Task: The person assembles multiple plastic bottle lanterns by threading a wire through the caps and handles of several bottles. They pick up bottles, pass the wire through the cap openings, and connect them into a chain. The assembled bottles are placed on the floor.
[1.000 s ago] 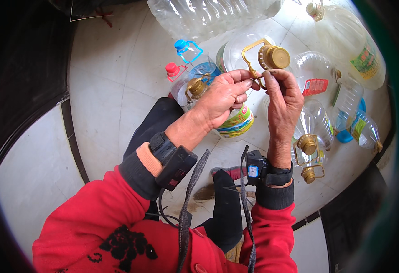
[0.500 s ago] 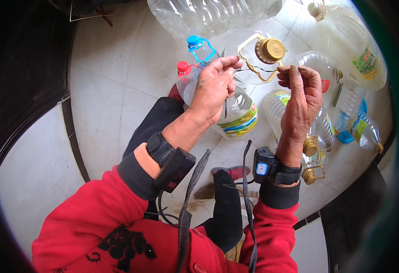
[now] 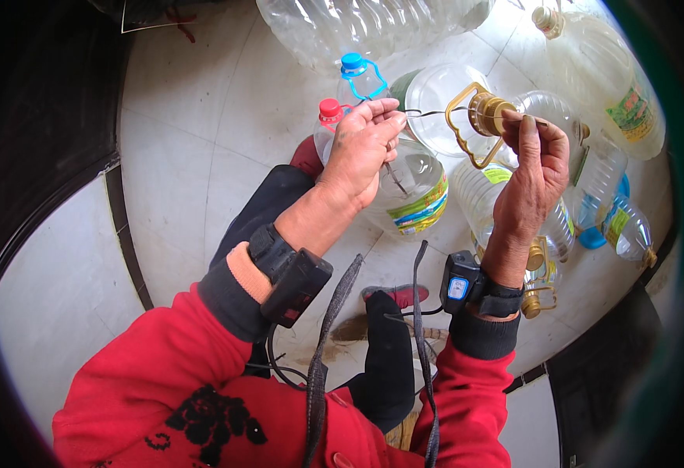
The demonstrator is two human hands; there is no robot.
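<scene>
A thin dark wire (image 3: 429,114) is stretched between my hands. My left hand (image 3: 361,144) is closed, pinching it between thumb and fingertips, and a loose length of wire hangs below that hand. The other end sits in a pinch of my right hand (image 3: 533,160), beside the gold cap (image 3: 484,114). Around this cap is a gold loop handle (image 3: 456,129), and the wire crosses it; whether it runs through the loop I cannot tell. Behind it shows a clear round plastic surface (image 3: 435,140). Below the left fingers stands a clear bottle with a colourful label (image 3: 421,209).
Blue-capped (image 3: 352,64) and red-capped (image 3: 330,109) bottles stand beyond my left hand. A large ribbed clear container (image 3: 373,27) lies at the far side. Several clear bottles cluster on the right, including a big yellowish one (image 3: 595,70). Two straps (image 3: 330,320) hang before me.
The gold cap and its handle have tilted and shifted right and slightly down. My right hand has moved right with the wire end; the left hand has barely moved.
</scene>
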